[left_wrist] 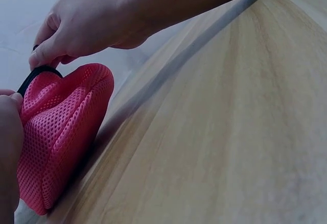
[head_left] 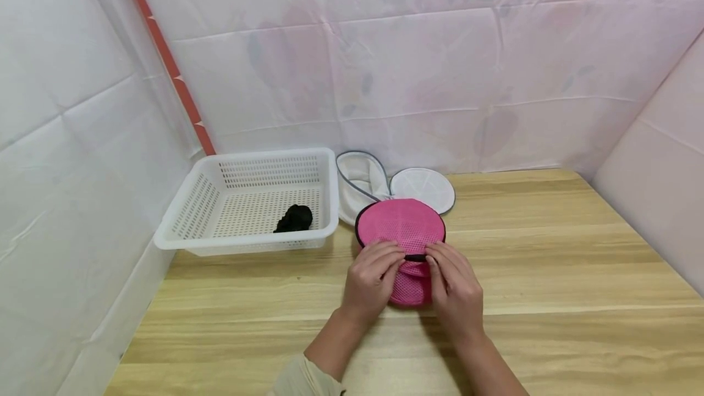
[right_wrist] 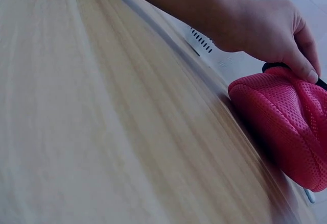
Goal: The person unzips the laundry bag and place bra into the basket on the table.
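Note:
A pink mesh laundry bag (head_left: 414,289) with a round top and black edging stands on the table, its side creased. My left hand (head_left: 370,277) pinches the black edging at the front of the bag, left of its middle. Just to the right, my right hand (head_left: 458,286) pinches the same edging between thumb and fingers. A short black stretch of edging (head_left: 415,258) shows between the two hands. From the left wrist view, the bag's mesh side (left_wrist: 64,137) bulges below the fingers. The right wrist view shows the bag (right_wrist: 286,122) resting on the wood.
A white perforated basket (head_left: 247,240) stands at the left, with a bunched black cloth item (head_left: 295,219) inside. Behind the pink bag lie a white bag with grey edging (head_left: 360,179) and a round white piece (head_left: 423,187). White sheeting (head_left: 407,66) hangs behind the wooden table (head_left: 550,249).

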